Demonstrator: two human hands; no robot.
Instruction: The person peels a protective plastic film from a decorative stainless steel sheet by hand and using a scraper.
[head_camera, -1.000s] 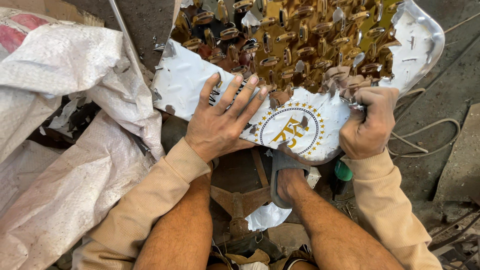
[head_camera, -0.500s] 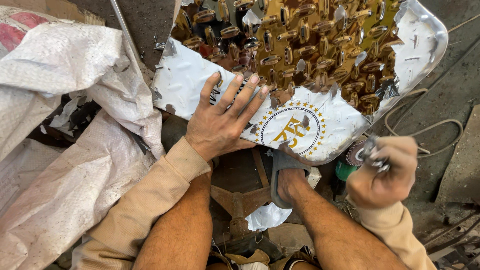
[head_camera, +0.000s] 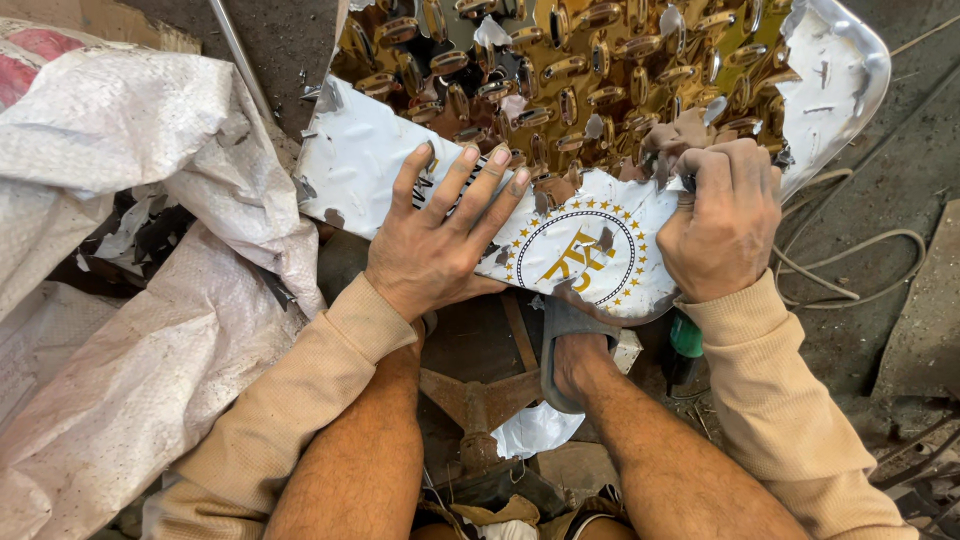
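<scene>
Dusty workshop floor (head_camera: 890, 330) lies under everything, with loose cable loops on the right. Large white woven sacks (head_camera: 130, 250) are heaped on the left. At centre, a gold mirror-finish metal sheet (head_camera: 600, 90) with punched oval slots rests tilted over the person's legs; white protective film (head_camera: 380, 180) bearing a round gold emblem (head_camera: 580, 255) covers its near part, torn away farther up. Left hand (head_camera: 440, 240) lies flat on the film, fingers spread apart. Right hand (head_camera: 725, 225) is closed tight, pinching the film's torn edge at the near right. One sandalled foot (head_camera: 575, 360) shows just below the sheet.
</scene>
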